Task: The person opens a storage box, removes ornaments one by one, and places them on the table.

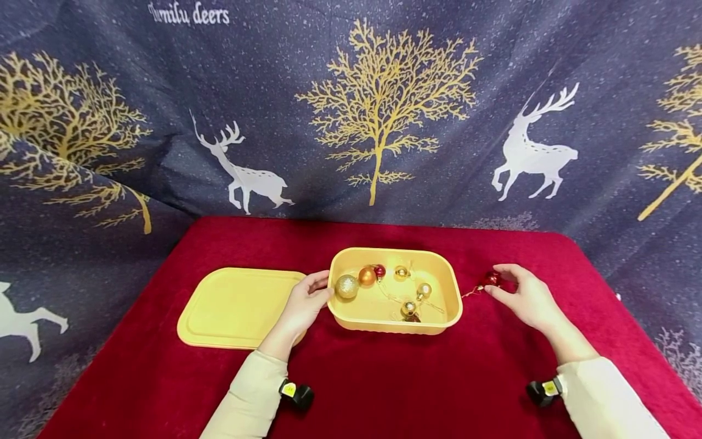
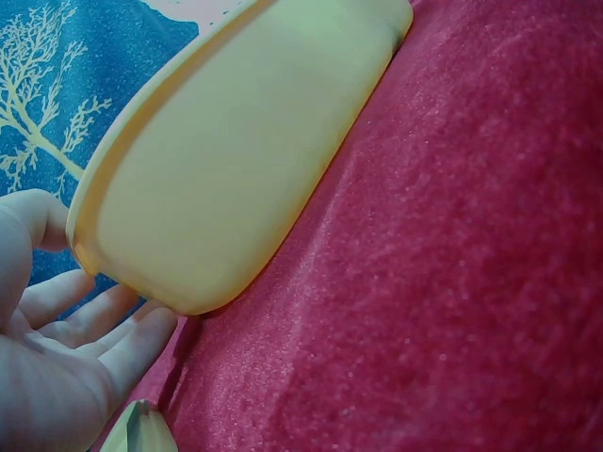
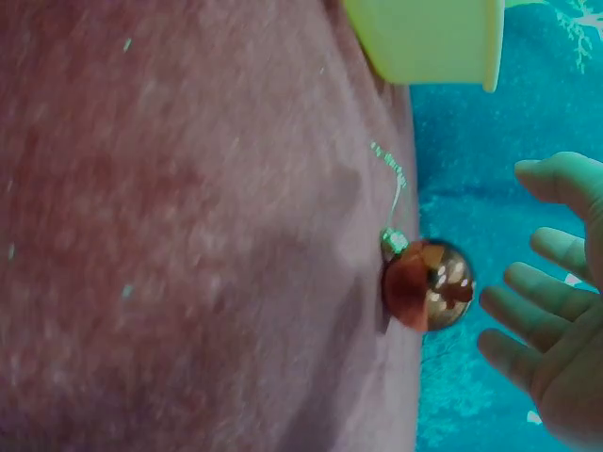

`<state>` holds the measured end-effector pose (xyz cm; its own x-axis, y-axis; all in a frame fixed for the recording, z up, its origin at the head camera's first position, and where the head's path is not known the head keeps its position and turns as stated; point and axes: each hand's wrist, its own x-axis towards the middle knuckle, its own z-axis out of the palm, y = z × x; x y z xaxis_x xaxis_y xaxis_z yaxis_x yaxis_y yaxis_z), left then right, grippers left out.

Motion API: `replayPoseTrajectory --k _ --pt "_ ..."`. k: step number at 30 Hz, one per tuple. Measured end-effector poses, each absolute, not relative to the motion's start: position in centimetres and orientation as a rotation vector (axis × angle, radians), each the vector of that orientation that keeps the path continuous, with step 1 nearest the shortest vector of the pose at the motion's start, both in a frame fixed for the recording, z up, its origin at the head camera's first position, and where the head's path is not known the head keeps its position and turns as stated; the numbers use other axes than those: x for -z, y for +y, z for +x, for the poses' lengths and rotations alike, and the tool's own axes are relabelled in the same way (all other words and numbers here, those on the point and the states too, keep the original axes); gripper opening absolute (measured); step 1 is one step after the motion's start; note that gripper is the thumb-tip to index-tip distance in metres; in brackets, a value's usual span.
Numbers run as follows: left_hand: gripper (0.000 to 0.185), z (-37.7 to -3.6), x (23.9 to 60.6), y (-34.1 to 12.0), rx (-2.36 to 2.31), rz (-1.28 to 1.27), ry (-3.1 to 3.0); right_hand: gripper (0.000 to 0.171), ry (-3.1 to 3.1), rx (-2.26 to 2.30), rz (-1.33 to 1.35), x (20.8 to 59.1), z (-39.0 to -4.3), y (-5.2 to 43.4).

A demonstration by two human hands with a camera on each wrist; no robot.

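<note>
My left hand (image 1: 307, 303) touches the left end of a yellow plastic box (image 1: 378, 326). In the left wrist view its fingers (image 2: 132, 344) lie fairly straight along the box's outer wall. Inside the box are several baubles: a glittery gold ball (image 1: 347, 286), an orange ball (image 1: 367, 277), a small red ball (image 1: 379, 271) and smaller gold ones. To the right of the box, a shiny red bauble (image 3: 429, 285) with a gold cap and string rests on the cloth. My right hand (image 1: 528, 297) reaches around it with spread fingers; the right wrist view shows a gap between them.
The yellow lid (image 1: 236, 308) lies flat left of the box, partly behind my left forearm. Red cloth (image 1: 411, 390) covers the table. A dark blue curtain (image 1: 340, 195) with gold trees and white deer hangs behind and at the sides.
</note>
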<state>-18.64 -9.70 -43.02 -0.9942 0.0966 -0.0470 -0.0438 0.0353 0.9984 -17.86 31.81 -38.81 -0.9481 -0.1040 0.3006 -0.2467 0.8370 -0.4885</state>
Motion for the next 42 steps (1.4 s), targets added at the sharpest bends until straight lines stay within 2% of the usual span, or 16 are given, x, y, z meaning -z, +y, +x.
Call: replayPoseTrajectory --k 42 --pt "0.047 -18.7 43.1 -9.6 -2.127 0.054 2.190 0.033 -2.689 -0.977 0.555 37.5 -17.3 23.9"
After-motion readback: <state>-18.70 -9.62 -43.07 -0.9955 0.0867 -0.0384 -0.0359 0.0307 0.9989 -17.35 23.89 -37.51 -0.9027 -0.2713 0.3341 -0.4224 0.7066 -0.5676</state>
